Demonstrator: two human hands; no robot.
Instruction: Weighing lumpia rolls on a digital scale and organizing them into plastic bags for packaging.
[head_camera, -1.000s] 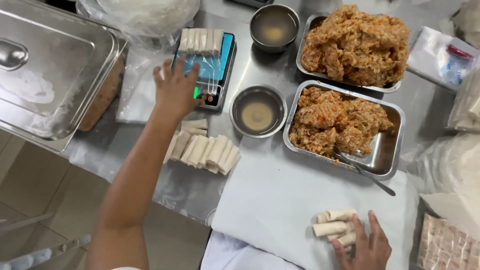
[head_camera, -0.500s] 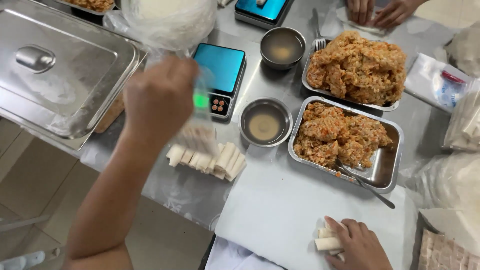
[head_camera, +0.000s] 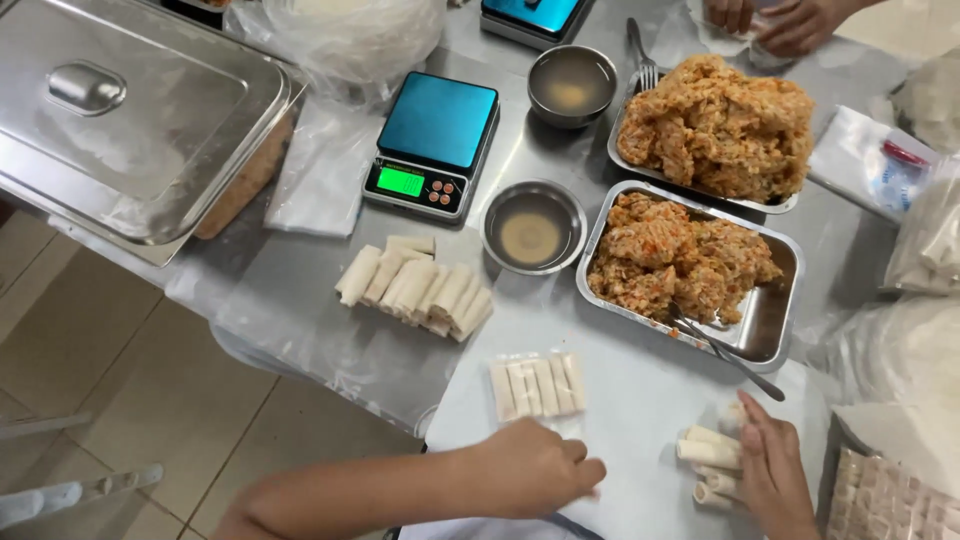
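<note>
My left hand rests knuckles-up on the white sheet, fingers curled together, nothing visibly clamped in that grip; it sits just below the flat pack of rolls, which lies squared up on the sheet, prob. so the rolls stay in a neat row. My right hand stands edge-on against the loose rolls at the sheet's rt side, fingers straight & together, touching them, not closed round any; it looks like it's corralling them. A bigger pile of rolls lies on the worktop by the scale. Filling tray w/ a spoon & a small bowl sit close by, within reach.
</note>
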